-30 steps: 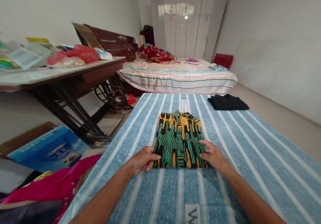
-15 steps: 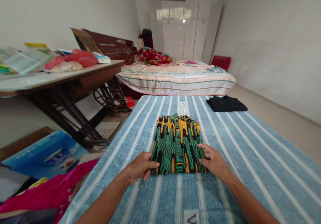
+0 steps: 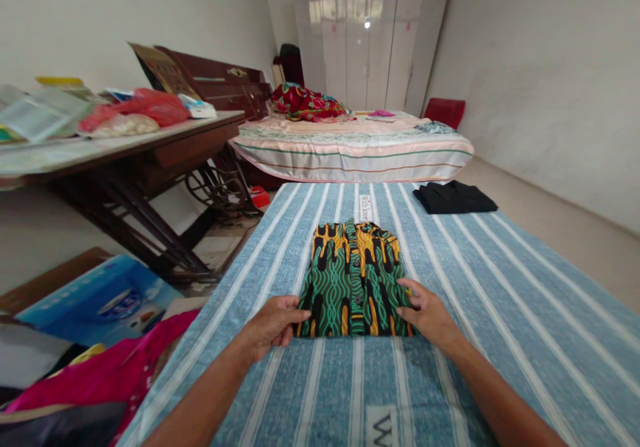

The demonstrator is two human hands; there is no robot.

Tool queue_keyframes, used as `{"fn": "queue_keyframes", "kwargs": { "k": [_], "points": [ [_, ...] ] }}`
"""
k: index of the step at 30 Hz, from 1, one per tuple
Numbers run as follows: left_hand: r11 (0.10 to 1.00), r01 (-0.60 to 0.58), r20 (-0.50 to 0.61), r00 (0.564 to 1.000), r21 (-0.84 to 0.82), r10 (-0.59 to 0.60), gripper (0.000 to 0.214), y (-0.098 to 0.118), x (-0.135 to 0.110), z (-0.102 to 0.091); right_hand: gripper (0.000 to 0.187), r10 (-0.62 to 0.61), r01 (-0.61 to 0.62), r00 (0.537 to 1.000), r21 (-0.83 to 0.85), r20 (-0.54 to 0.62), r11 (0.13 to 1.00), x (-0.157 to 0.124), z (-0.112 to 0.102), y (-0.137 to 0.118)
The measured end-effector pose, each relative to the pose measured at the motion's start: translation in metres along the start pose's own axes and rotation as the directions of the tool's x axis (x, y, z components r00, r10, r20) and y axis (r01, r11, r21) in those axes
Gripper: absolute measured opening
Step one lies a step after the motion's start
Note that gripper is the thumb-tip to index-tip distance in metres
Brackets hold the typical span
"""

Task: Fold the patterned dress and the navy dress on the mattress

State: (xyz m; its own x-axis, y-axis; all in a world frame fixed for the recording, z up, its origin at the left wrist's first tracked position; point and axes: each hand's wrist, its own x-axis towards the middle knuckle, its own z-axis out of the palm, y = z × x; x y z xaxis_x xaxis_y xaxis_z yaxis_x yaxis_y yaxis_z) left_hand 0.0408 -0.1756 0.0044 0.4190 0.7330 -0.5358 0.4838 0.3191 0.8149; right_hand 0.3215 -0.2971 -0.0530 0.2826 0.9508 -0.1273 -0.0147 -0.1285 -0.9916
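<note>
A folded shirt [image 3: 345, 287], patterned in green, black and yellow with a buttoned front, lies flat on a blue-and-white striped cloth [image 3: 310, 393]. Its collar end points away from me. My left hand [image 3: 274, 325] pinches the shirt's near left edge, thumb on top and fingers partly hidden beneath. At the near right edge, my right hand [image 3: 425, 312] grips the side of the shirt between thumb and fingers. A folded black garment [image 3: 454, 197] rests on the cloth's far right part.
Beyond the striped cloth stands a bed [image 3: 350, 157] with a red flowered blanket [image 3: 307, 102]. To the left is a sewing-machine table [image 3: 200, 130] carrying plastic bags. Pink cloth [image 3: 100, 373] and a blue box [image 3: 110, 300] sit at lower left. A white wardrobe [image 3: 355, 53] fills the back.
The whole view has shifted slightly as my head tilted. Both hands stay at the shirt's sides, and its near left corner spreads a little further out to the left.
</note>
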Motion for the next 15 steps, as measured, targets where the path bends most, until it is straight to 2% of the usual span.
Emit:
{"fn": "queue_keyframes", "kwargs": {
  "k": [5,11,15],
  "points": [
    [0.999,-0.015,-0.091,0.996,0.047,0.02,0.039,-0.008,-0.003,-0.001,0.063,0.047,-0.047,0.991,0.0,-0.121,0.999,-0.006,-0.002,-0.007],
    [0.994,-0.001,-0.195,0.981,0.107,0.022,0.038,-0.011,-0.008,0.005,0.054,-0.009,-0.022,0.963,-0.113,-0.27,0.993,-0.007,-0.01,0.003],
    [0.988,-0.013,-0.259,0.965,0.153,0.053,0.034,-0.01,-0.006,0.006,0.053,0.012,-0.06,0.945,-0.139,-0.327,0.989,-0.007,-0.013,0.005]
  ]
}}
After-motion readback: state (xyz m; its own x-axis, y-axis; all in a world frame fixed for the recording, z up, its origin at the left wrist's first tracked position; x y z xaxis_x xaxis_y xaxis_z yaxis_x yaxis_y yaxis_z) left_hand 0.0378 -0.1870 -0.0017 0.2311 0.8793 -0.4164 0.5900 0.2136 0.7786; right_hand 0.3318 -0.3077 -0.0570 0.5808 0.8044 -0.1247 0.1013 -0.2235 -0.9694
